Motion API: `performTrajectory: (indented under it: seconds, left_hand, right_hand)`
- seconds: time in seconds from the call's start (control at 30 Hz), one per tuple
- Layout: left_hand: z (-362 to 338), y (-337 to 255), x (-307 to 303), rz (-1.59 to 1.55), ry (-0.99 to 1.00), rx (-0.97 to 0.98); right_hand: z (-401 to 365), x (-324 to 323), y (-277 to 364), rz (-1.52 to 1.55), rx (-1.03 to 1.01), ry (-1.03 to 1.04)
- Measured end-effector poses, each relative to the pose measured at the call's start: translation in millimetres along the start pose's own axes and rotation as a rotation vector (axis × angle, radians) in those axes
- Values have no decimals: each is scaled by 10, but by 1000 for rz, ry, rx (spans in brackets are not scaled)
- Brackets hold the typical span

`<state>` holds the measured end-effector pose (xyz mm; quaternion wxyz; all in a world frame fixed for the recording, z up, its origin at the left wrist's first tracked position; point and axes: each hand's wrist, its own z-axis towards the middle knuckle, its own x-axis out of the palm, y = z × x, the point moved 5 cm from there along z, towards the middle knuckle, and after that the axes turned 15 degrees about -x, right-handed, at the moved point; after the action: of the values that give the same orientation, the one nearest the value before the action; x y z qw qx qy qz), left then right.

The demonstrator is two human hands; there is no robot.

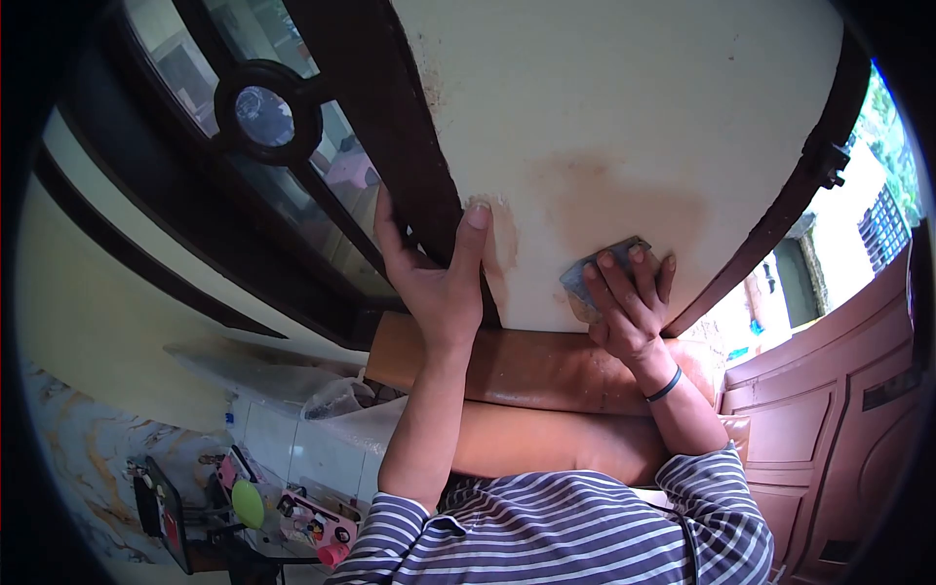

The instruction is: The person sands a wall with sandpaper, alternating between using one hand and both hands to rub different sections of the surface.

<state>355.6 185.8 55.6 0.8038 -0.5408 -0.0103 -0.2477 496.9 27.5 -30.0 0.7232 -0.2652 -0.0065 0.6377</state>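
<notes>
My right hand (629, 302) presses a folded grey-blue sheet, which looks like sandpaper (577, 281), flat against the cream wall (604, 88). A brown smoothed patch (634, 205) spreads over the wall just above these fingers. On the left, my left hand (439, 283) straddles the upright of a dark wooden window frame (395, 127). Its thumb lies at the edge beside the wall and its fingers reach round the glass side. A smaller brown patch (504, 234) shows by that thumb.
Orange-brown padded seating (556, 439) lies below my arms, close to my body. Clear plastic sheeting (331, 400) covers something at left. Further down stand a bag with small items (317, 522) and a green oval object (247, 504). A panelled door (790, 429) stands at right.
</notes>
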Motion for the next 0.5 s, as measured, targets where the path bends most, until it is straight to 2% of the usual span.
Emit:
performTrajectory:
  seconds: [0.5]
  left_hand:
    - [42, -41, -15, 50, -33, -6]
  right_hand:
    - [-1, -18, 3, 6, -5, 14]
